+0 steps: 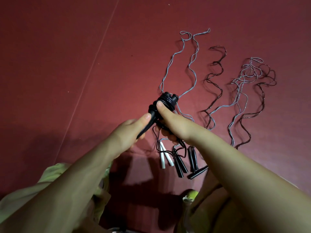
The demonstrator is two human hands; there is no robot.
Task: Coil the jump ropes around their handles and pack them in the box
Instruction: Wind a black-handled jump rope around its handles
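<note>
At the bottom of the frame, pale green fabric (50, 179) lies under the forearms; no box is in view.

Lower centre, on the dark red floor (67, 47), the handles of the uncoiled jump ropes lie grouped: a white handle pair (165, 156), a black handle pair (180, 163) beside it, a second black pair (192, 158) to its right, and one black handle (197, 173) lying crosswise below. Grouping the handles at the near edge probably keeps each rope's start within reach.

At frame centre, both hands hold the rope bundle (165, 102) above the floor. The left hand (133, 132) grips the lower end of a black handle, thumb along its side. This appears to fix the core so the turns can be laid tight. The right hand (175, 122) grips the bundle from the right, thumb pressed flat on the black windings and fingers curled beneath. The thumb pressure most likely stops the turns from springing loose. Several turns are wound near the handle tops, so this rope appears to be at or near the end of its coiling.

Beyond, in the upper right, the loose cords are laid out lengthwise away from the person: a grey cord (191, 64), a dark cord (217, 68), and a tangled group of cords (252, 76) at far right. Laying them out lengthwise probably lets each be drawn in without snagging the others.
</note>
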